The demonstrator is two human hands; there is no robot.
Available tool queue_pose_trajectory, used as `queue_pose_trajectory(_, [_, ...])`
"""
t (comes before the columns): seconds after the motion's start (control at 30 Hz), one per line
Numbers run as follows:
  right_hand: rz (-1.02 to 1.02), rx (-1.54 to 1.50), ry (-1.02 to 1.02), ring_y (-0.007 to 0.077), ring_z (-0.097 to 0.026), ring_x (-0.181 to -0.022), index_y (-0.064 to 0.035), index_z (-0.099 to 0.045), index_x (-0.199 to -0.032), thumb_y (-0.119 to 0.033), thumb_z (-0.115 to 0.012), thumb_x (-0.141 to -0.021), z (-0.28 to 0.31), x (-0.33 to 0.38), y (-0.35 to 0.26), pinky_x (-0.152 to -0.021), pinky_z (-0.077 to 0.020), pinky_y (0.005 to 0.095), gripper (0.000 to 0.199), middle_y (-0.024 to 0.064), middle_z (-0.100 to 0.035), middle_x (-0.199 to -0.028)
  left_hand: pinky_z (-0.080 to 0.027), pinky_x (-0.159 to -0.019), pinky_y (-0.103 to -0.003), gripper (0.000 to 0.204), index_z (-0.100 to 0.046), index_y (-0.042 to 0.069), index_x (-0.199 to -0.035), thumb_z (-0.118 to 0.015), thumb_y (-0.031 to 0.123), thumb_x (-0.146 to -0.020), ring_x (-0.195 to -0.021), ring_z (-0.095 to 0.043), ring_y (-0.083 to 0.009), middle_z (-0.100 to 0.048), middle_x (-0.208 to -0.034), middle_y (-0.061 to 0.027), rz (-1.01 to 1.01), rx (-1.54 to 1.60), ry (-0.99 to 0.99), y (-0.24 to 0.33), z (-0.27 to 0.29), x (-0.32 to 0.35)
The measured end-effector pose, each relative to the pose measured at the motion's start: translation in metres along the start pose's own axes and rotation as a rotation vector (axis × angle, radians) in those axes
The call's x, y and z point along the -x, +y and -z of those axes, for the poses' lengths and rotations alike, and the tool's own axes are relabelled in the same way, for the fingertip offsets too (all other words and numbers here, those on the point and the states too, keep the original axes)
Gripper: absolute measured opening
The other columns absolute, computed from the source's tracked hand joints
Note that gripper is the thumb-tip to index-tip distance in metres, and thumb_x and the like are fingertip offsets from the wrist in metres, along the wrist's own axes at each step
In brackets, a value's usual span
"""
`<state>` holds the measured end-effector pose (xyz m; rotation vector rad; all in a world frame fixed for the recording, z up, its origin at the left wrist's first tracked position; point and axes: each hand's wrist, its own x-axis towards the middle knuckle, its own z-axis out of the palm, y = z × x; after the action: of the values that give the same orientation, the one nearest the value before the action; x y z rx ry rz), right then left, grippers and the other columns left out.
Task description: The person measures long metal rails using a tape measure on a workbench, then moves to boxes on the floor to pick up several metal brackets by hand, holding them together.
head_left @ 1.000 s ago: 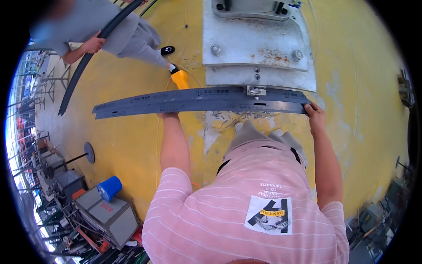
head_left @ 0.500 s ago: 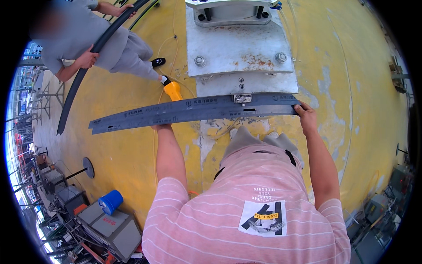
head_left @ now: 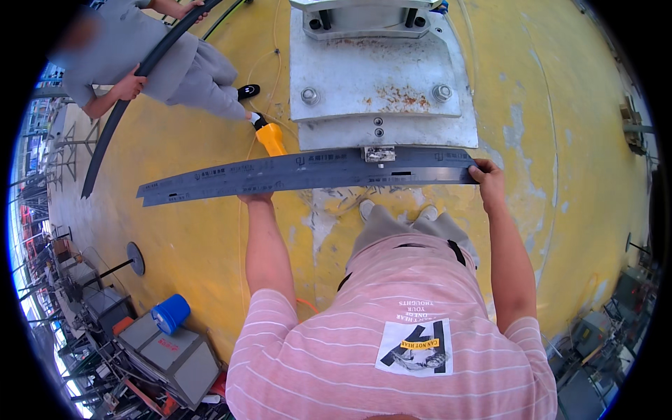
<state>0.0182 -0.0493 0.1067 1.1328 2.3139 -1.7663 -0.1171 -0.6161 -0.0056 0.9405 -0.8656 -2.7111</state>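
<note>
A long, slightly curved dark grey plastic trim strip (head_left: 308, 172) with printed markings spans the view from left to right. My right hand (head_left: 488, 180) grips its right end, thumb on top and fingers beneath. Under its left half, my left hand (head_left: 256, 198) holds it from below, most of the fingers hidden by the strip. Near its right part, the strip's far edge meets a small metal block (head_left: 379, 153) on the front of a silver machine fixture (head_left: 378, 91). A dark slot shows in the strip just right of that block.
At the far left another person (head_left: 161, 63) holds a long black curved strip (head_left: 105, 140), an orange-yellow object (head_left: 271, 139) near their foot. A blue bucket (head_left: 171, 313) sits on grey boxes (head_left: 168, 350) at lower left. Scraps and thin hoses lie on the yellow floor (head_left: 560, 175).
The view has shifted slightly. The strip's slot sits a little further right of the metal block, and both my hands keep their hold. The other person's black strip has moved slightly left and up.
</note>
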Motion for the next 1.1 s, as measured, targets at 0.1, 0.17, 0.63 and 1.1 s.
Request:
queue_pose_trajectory(0.1, [-0.011,0.107,0.01,0.0126,-0.06,-0.083,0.0014,-0.07,-0.105,-0.006,-0.071,-0.085,0.012,-0.008,-0.002,-0.077,-0.0467,0.0285,0.021,0.0031,-0.068,-0.093,-0.048,-0.099,-0.057,0.06,-0.059,0.013,-0.126,-0.029,0.057,-0.099,-0.116,-0.06,-0.0334,-0.063,-0.126,-0.0092,0.012,0.022,0.007,-0.011,-0.013,0.008])
queue_pose_trajectory(0.17, [-0.02,0.117,-0.012,0.0124,-0.059,-0.082,0.0013,-0.07,-0.105,-0.005,-0.07,-0.085,0.023,-0.017,0.002,-0.077,-0.0464,0.0284,0.021,0.003,-0.068,-0.092,-0.047,-0.102,-0.056,0.062,-0.058,0.013,-0.13,-0.027,0.057,-0.099,-0.117,-0.06,-0.0331,-0.063,-0.129,-0.0095,0.017,0.07,-0.047,-0.019,-0.011,0.008])
queue_pose_trajectory(0.63, [0.093,0.4,-0.157,0.0166,-0.061,-0.089,0.0035,-0.068,-0.108,-0.01,-0.067,-0.087,0.135,-0.063,0.007,-0.084,-0.0477,0.0308,0.025,0.0067,-0.068,-0.095,-0.041,-0.109,-0.055,0.063,-0.057,0.01,-0.134,-0.031,0.055,-0.098,-0.127,-0.054,-0.0354,-0.058,-0.138,-0.0121,0.019,0.273,0.057,-0.122,-0.037,0.072])
queue_pose_trajectory(1.1, [0.078,0.213,-0.162,0.0112,-0.053,-0.077,0.0011,-0.064,-0.099,0.0,-0.064,-0.084,0.409,-0.185,0.091,-0.072,-0.0445,0.0264,0.014,0.0009,-0.06,-0.086,-0.051,-0.097,-0.044,0.04,-0.058,0.005,-0.119,-0.037,0.033,-0.101,-0.111,-0.061,-0.0293,-0.064,-0.119,-0.0123,-0.088,0.447,0.195,-0.373,-0.14,0.201])
